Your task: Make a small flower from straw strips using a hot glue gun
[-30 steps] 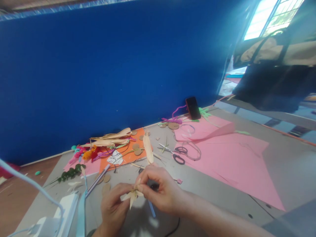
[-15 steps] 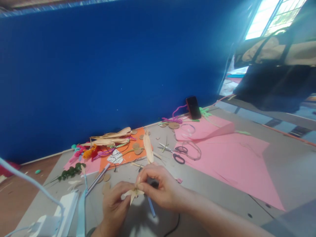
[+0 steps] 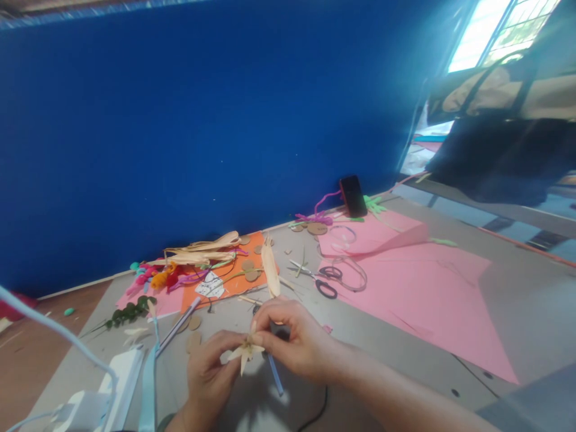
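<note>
A small cream flower [image 3: 245,353] with pointed petals, seemingly of dried husk, is held between my two hands over the near part of the table. My left hand [image 3: 211,366] pinches it from the left. From the right, the thumb and forefinger of my right hand [image 3: 292,339] close on its upper edge. Just under the right hand lies a pale glue stick [image 3: 275,375], its upper end hidden by the fingers. Beyond the fingers rests a dried husk strip [image 3: 270,267].
Scissors [image 3: 321,279] lie beside pink paper [image 3: 418,294] on the right. Orange paper [image 3: 229,288] bears husk bundles [image 3: 202,249] and cardboard discs. A phone [image 3: 353,197] leans on the blue partition [image 3: 202,120]. A power strip [image 3: 121,384], ribbon [image 3: 148,390] and green leaf sprig [image 3: 130,313] are at left.
The flower has turned and tilted slightly between my fingers, its lower petal shifting a little right. Both hands stay nearly in place, still gripping it.
</note>
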Motion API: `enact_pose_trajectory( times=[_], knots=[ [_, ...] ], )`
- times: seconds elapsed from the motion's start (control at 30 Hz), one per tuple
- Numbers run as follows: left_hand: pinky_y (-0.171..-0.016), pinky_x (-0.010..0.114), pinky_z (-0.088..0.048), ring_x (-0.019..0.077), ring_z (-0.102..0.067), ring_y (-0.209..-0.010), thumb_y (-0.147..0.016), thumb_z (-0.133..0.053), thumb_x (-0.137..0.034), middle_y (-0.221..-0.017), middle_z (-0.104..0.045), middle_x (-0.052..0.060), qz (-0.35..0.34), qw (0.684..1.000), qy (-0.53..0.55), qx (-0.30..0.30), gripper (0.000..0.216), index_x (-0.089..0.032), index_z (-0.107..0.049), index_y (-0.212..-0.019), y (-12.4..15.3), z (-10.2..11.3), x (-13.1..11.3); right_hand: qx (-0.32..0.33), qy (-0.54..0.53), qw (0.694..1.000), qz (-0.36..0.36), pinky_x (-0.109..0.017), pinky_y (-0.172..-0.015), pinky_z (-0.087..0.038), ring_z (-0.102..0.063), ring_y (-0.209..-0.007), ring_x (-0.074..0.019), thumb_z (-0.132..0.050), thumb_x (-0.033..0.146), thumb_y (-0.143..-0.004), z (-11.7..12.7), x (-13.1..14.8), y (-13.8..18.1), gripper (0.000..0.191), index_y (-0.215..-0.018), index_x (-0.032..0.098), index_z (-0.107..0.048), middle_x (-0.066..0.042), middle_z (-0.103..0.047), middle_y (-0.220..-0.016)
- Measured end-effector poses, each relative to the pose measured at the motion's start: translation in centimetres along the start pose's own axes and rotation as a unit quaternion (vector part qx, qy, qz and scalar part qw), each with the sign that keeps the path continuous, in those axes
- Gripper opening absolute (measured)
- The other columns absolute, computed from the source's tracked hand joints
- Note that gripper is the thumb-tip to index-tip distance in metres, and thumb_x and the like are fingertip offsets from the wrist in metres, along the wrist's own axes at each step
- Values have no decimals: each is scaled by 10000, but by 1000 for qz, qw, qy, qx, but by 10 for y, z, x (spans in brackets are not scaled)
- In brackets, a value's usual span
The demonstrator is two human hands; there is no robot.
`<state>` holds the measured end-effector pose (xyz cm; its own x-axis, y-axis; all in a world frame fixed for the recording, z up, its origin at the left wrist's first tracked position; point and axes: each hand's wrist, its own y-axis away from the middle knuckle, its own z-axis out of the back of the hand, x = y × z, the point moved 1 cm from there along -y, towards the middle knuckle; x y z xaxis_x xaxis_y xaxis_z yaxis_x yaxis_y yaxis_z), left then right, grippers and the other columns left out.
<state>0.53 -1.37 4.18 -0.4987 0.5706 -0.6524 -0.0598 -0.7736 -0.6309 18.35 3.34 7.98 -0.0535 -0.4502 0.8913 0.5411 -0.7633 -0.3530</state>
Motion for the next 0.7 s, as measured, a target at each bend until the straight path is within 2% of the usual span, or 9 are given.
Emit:
enact_pose_trajectory(
  times=[0.37,0.7],
  knots=[
    [-537,218,-519,159,-663,-573,-802,-660,-189,-654,-726,25,2,1000,7,4,70,-203,-728,-807,5,-1,6,2,-2,1000,-3,-217,-612,-428,-552,-645,-114,-614,157,-818,-1,-2,-1,155,-664,148,-623,-9,-613,-676],
    [-530,213,-499,153,-650,-569,-815,-647,-204,-642,-713,18,5,1000,10,21,91,-202,-713,-752,4,-3,6,5,-9,1000,-3,-214,-582,-417,-532,-631,-109,-611,123,-800,0,-3,-2,151,-651,149,-604,-3,-598,-686]
  ],
)
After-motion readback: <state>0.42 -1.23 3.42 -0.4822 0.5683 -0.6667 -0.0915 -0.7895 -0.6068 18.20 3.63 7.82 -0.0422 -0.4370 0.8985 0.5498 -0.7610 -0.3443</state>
